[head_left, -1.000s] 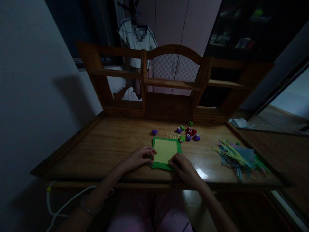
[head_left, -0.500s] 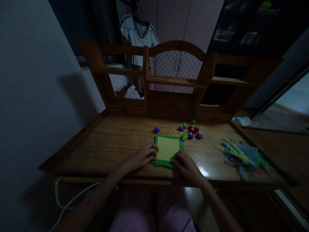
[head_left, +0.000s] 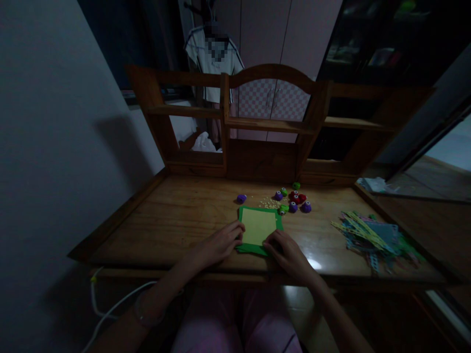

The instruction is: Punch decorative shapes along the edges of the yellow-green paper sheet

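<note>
A pale yellow paper square [head_left: 258, 224] lies on a slightly larger green sheet [head_left: 243, 212] near the front of a wooden desk [head_left: 184, 215]. My left hand [head_left: 220, 241] rests on the left edge of the sheets with its fingers stretched flat across them. My right hand [head_left: 286, 250] presses on the lower right corner, fingers curled down on the paper. Just beyond the sheets lie several small round craft punches in purple, red and green [head_left: 294, 200] and a scatter of tiny pale paper bits [head_left: 268, 202].
A lone purple punch [head_left: 241, 198] sits left of the paper bits. A heap of coloured paper strips [head_left: 371, 236] lies at the desk's right side. A wooden hutch with shelves [head_left: 265, 125] rises at the back. A white cable [head_left: 110, 309] hangs below the front edge.
Only the view has shifted a little, so everything sits slightly further right and higher. Both hands stay on the same edges of the sheets.
</note>
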The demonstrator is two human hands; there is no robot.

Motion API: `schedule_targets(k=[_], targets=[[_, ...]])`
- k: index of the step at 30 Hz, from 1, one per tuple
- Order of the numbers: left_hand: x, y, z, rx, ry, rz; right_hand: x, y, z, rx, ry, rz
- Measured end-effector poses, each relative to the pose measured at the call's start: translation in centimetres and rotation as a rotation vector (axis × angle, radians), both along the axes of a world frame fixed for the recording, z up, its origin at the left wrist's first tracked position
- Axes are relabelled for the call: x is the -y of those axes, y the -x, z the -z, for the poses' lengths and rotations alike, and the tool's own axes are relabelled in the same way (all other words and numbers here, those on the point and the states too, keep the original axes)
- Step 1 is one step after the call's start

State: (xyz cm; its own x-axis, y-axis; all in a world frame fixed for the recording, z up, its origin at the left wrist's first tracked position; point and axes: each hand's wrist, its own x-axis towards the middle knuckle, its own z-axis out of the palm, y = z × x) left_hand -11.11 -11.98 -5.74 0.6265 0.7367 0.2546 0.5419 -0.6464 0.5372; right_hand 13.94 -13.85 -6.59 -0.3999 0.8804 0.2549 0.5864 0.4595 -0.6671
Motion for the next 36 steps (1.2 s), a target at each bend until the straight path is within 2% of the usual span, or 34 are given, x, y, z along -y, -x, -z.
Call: schedule_targets(k=[9,17,24,33,36], targets=[[0.0,0.1,0.3,-0.007,-0.002,-0.002,-0.1,-0.1,0.1,0.005,-0.012,0.0],[-0.6,0.0,1.4,-0.041,-0.031,0.01,0.0,0.0,0.1,0.0,-0.009,-0.006],[-0.5,0.0,0.9,-0.038,-0.012,0.038,0.1,0.0,0.0,0.003,-0.005,0.001],[-0.9,0.1,1.9,0.02,0.025,0.086,0.0,-0.1,0.1,-0.001,-0.003,-0.01],[-0.9,0.2,1.8,0.069,0.047,0.076,-0.1,-0.1,0.2,-0.003,-0.006,-0.005]])
